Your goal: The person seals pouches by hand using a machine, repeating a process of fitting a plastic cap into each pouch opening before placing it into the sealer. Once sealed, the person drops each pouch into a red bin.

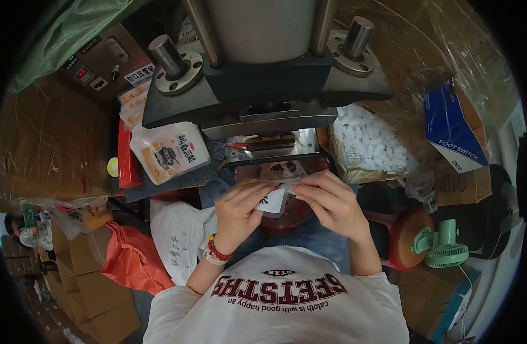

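Note:
Both hands hold one small white printed pouch just above my lap. My left hand, with a bead bracelet at the wrist, pinches the pouch's left side. My right hand grips its right top edge, fingers curled over it. Most of the pouch is hidden behind my fingers. Straight ahead stands a heavy press machine with a metal sealing jaw just beyond the pouch.
A filled printed pouch lies on the machine's left ledge beside a red box. A bag of small white pieces sits at right, with a blue "foot switch" box, a green fan, cardboard boxes and an orange bag.

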`<state>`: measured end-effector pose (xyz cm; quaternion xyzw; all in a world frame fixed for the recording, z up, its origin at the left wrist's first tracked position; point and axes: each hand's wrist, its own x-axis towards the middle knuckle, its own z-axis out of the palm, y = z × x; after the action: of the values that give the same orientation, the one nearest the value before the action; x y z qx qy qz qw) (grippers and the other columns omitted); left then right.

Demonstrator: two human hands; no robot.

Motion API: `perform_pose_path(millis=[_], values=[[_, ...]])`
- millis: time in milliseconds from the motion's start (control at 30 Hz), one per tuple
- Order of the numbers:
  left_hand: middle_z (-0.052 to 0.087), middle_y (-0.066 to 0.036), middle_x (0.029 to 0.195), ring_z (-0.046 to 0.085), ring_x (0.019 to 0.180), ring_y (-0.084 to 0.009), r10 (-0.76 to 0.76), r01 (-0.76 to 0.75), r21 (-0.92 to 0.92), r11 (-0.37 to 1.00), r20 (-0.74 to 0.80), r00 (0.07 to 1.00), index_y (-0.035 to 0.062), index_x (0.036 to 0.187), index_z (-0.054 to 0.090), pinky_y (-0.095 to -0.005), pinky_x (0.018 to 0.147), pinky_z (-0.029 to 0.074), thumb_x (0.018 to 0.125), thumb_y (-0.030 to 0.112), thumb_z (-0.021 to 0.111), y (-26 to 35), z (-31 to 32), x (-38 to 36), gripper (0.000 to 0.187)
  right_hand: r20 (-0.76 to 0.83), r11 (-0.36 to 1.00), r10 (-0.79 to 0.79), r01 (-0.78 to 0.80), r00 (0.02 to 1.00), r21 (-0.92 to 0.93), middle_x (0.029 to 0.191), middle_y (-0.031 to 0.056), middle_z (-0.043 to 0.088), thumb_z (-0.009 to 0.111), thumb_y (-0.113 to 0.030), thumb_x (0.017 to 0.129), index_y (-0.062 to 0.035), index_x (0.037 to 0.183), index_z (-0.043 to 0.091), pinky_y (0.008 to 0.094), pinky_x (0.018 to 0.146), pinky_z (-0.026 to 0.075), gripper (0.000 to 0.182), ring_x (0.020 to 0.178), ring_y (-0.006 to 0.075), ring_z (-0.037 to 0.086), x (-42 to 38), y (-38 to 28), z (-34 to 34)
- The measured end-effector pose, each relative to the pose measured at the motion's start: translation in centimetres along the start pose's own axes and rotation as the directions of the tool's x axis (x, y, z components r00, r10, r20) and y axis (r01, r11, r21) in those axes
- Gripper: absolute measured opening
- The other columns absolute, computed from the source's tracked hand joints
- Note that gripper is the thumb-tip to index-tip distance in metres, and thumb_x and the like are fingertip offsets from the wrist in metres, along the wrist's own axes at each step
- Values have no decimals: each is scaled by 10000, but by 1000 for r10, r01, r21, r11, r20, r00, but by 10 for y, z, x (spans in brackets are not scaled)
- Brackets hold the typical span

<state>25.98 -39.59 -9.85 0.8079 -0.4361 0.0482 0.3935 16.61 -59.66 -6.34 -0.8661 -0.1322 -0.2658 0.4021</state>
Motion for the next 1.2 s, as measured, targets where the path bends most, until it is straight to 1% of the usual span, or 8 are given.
perform_pose_path(millis=[233,400,800,933,1033,1067,1100,1200], values=[[704,-78,1001,686,832,-231,-3,13,-179,984,53,999,93,1042,705,-297,701,538,697,-5,611,-9,14,-8,371,48,999,51,-52,998,17,980,140,640,690,23,746,20,1032,657,346,760,500,288,848,280,614,-9,2,6],[717,-67,862,663,731,-98,-432,617,-596,514,442,786,-19,966,701,-227,635,510,892,211,677,-38,57,-23,242,-153,963,237,-253,959,-89,1173,166,574,713,-68,792,1,1219,555,339,880,471,460,1006,299,589,-8,18,15],[684,-113,961,672,830,-152,-535,561,-824,-84,512,672,-56,1005,637,-277,741,549,876,191,688,-47,42,48,283,-271,643,428,-501,862,-580,981,154,602,630,-39,812,-28,1062,622,413,776,471,251,904,370,577,-6,101,-24],[689,-102,948,670,791,-156,-507,676,-735,44,567,649,-44,1082,618,-235,674,523,881,233,685,-54,31,42,349,-256,671,450,-513,856,-535,962,157,595,637,-37,796,-26,1023,622,414,755,476,228,881,368,586,-9,96,-24],[563,-137,1246,550,1116,-253,-471,486,75,871,-155,868,57,1329,476,-445,915,412,819,426,700,-66,-3,28,668,-304,662,465,-555,831,-504,968,162,599,645,-44,791,-19,1004,619,418,741,480,216,863,370,594,-5,99,-22],[487,-146,1360,466,1252,-281,-159,361,568,740,-373,914,99,1402,411,-532,1009,326,791,494,697,-66,-17,20,782,-351,659,467,-584,812,-474,966,167,601,648,-48,789,-16,995,617,420,732,481,211,854,371,598,-6,100,-20],[328,-124,1488,267,1389,-299,-228,410,659,630,-348,909,120,1455,316,-620,1069,125,746,543,690,-78,-25,8,906,-351,658,470,-587,810,-472,966,167,601,648,-48,789,-16,995,617,420,732,481,211,854,371,598,-6,102,-18],[320,-97,1500,252,1404,-305,-252,212,715,666,-52,966,138,1452,325,-599,1089,146,781,509,665,-110,-29,-38,838,-396,591,357,-532,846,-606,909,161,589,644,-74,793,-3,926,604,446,712,494,156,827,380,596,2,113,-17]])
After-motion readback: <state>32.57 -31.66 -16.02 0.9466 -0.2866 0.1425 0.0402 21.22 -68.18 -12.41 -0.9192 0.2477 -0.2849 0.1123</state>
